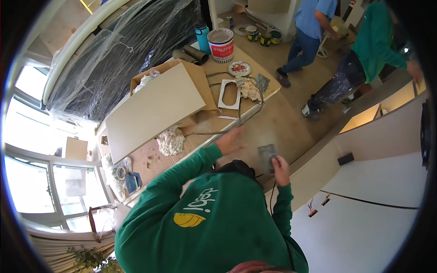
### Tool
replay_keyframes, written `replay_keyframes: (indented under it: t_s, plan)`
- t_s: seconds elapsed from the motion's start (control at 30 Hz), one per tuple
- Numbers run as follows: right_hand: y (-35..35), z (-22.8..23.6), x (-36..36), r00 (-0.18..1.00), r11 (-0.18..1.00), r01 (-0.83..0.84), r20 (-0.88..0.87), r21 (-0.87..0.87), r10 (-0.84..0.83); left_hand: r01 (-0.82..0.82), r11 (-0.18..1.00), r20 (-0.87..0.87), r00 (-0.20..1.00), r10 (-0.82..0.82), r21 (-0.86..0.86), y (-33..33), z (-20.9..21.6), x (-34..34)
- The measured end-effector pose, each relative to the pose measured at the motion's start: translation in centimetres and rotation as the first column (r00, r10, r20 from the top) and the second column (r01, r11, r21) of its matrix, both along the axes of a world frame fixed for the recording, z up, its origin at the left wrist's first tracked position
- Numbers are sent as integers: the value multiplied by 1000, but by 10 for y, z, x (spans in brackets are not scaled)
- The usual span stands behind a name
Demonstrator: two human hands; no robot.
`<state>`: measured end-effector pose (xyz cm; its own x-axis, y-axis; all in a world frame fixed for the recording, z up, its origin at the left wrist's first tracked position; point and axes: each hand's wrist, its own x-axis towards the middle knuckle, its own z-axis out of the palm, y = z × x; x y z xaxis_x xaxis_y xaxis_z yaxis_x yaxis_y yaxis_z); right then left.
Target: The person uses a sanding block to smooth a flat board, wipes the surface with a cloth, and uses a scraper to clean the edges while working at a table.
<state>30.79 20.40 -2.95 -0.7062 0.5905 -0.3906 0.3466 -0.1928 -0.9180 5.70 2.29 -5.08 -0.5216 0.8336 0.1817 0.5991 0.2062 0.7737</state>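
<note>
My right hand (281, 171) is closed on the edge of a dark grey, roughly rectangular sheet that looks like sandpaper (266, 157); it is somewhat blurred. My left hand (231, 141) reaches past the table's near edge with its fingers apart and nothing in them. Close to that hand, a dark cable (200, 133) runs over the tabletop. Farther along lie a white frame with an oval opening (229, 94), a crumpled cloth (249, 89) and a round lid with red stains (239, 68).
A large pale board (154, 111) leans over a cardboard box (200, 86) on the table (248, 109). Behind stand a red-and-white paint can (221, 48) and a blue bottle (201, 37). Plastic sheeting (114, 59) hangs left. Two people (312, 27) are at the right.
</note>
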Motion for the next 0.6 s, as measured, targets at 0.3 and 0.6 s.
replay_keyframes:
  t_s: [0.3, 0.6]
  plan:
    - [-122, 42, -115, 946, 986, 5, -320, -165, -59, -84, 996, 993, 106, 49, -40, -66, -28, -32]
    - [-187, 33, -168, 902, 904, 166, -432, 395, 23, 17, 956, 687, -699, -198, 292, -115, -2, -30]
